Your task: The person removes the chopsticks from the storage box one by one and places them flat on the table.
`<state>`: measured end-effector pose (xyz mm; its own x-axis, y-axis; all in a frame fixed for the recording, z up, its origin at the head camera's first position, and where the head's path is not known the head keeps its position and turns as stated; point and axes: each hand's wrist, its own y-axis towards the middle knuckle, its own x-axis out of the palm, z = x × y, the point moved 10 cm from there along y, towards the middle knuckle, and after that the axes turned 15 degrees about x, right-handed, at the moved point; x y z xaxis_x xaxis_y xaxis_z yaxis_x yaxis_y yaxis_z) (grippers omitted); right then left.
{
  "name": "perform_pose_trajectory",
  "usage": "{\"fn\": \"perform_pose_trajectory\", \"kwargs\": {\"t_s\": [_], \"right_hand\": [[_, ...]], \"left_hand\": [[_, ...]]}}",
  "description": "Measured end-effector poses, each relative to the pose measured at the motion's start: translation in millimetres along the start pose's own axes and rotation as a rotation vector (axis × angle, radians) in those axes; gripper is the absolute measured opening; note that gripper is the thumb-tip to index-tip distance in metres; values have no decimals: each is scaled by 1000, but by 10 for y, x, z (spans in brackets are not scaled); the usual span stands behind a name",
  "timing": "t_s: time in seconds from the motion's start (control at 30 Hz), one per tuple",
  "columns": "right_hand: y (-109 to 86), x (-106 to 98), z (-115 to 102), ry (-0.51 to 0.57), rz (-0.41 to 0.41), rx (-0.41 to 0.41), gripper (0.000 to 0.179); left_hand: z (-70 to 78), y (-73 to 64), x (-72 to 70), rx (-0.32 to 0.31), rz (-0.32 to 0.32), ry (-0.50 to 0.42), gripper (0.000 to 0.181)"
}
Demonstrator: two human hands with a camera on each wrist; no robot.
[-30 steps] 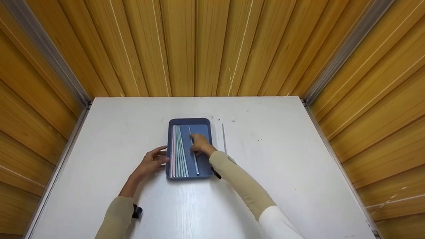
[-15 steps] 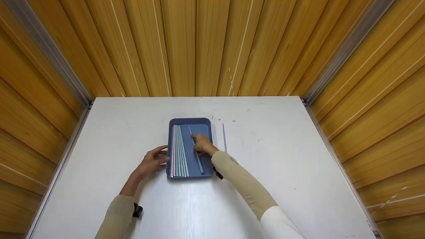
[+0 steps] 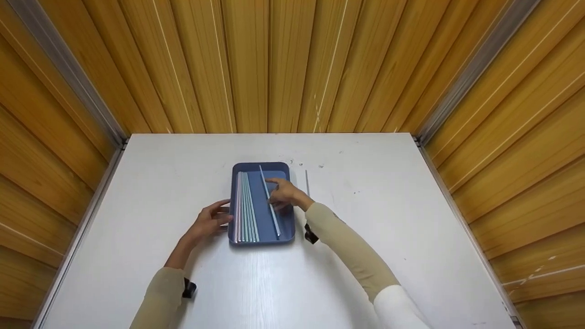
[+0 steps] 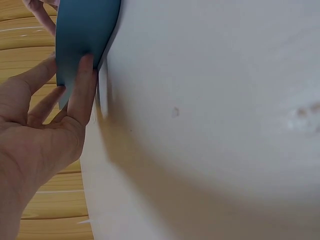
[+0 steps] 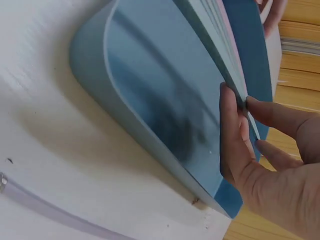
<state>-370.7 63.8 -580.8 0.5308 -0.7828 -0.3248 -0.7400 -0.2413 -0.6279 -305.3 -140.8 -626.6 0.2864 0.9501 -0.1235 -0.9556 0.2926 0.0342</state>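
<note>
A blue rectangular tray (image 3: 263, 240) stands on the white table. Along its left side lie several thin pastel straws (image 3: 247, 214), pink and pale green. My right hand (image 3: 287, 192) pinches a pale straw (image 3: 276, 221) over the right half of the tray, thumb and fingers on either side of it. That straw slants, its far end overlapping the tray's far wall. In the right wrist view the pinched straw (image 5: 234, 82) lines up with those behind it. My left hand (image 3: 210, 222) rests against the tray's left wall, its fingers (image 4: 82, 92) extended along the outside.
Another thin greyish straw (image 3: 307, 183) lies on the table just right of the tray, its near part hidden by my right arm. Small dark marks (image 3: 321, 166) dot the white tabletop (image 3: 388, 219). Wood-patterned walls (image 3: 283, 68) enclose the back and both sides.
The pinched straw has shifted toward the far end of the tray and slightly right. My right hand has drawn a little to the right with it. My left hand stays in place.
</note>
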Motion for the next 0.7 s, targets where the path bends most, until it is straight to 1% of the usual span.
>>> {"fn": "perform_pose_trajectory", "kwargs": {"t_s": [0.17,0.4,0.53,0.7], "right_hand": [[-95,-206,-25,56,-19,8,76],[-268,-601,1,91,-25,-14,74],[-351,-823,105,111,-14,1,75],[-440,-1076,307,126,26,44,75]], "left_hand": [[-21,9,0,-13,-11,-2,63],[-28,8,-26,-9,-21,9,64],[-27,10,-34,-5,-17,29,65],[-43,9,-21,-21,-10,40,65]]}}
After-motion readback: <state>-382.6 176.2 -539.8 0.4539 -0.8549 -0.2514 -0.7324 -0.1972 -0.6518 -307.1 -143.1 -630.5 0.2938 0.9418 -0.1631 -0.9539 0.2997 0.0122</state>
